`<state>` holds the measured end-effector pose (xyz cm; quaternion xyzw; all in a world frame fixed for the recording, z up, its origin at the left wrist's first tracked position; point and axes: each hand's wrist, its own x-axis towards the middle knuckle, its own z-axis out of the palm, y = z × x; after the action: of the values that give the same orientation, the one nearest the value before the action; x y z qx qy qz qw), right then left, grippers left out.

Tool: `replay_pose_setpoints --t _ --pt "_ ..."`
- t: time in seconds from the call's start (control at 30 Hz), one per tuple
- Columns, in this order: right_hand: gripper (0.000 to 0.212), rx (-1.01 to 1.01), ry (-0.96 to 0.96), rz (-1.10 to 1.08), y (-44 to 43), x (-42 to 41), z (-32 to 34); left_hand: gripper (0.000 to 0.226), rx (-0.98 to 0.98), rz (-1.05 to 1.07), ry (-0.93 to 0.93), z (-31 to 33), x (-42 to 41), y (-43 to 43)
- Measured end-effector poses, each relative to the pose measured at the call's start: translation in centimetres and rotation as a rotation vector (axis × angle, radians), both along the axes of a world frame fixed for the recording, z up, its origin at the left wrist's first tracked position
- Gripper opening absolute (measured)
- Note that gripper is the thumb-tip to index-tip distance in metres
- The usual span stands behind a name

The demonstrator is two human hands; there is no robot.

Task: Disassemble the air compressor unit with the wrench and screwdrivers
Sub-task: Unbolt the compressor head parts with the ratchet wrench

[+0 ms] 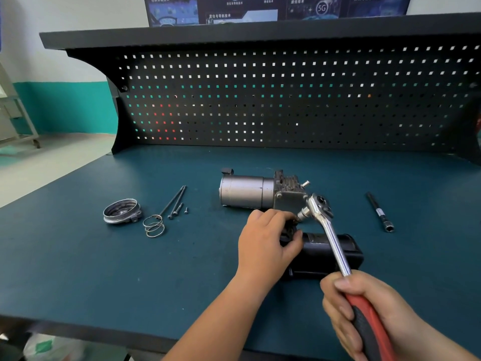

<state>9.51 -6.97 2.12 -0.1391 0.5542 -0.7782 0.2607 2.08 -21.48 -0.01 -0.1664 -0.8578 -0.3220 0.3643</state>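
A dark teal matte tabletop (104, 269) fills the lower frame. Behind it stands a black perforated metal back panel (286, 105) under a black shelf (234, 32). At left, a white wall with a teal lower band (65, 108) meets a pale floor (52, 162). A blue printed poster (260, 9) hangs at top centre.

Workshop: teal-topped workbench (104, 256), black pegboard back panel (286, 100) under shelf (234, 32), technical poster (276, 9) on wall.

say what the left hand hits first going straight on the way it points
Beyond the black cylinder it grips, the left hand would probably meet the silver compressor body first; the gap between them is unclear.
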Motion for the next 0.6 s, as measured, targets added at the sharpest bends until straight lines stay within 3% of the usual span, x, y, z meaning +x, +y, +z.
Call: replay_pose_setpoints --t 0.6 --pt "0.029 -0.056 0.039 0.043 0.33 -0.29 -0.02 0.023 0.009 -0.009 0.024 -0.03 -0.14 -0.06"
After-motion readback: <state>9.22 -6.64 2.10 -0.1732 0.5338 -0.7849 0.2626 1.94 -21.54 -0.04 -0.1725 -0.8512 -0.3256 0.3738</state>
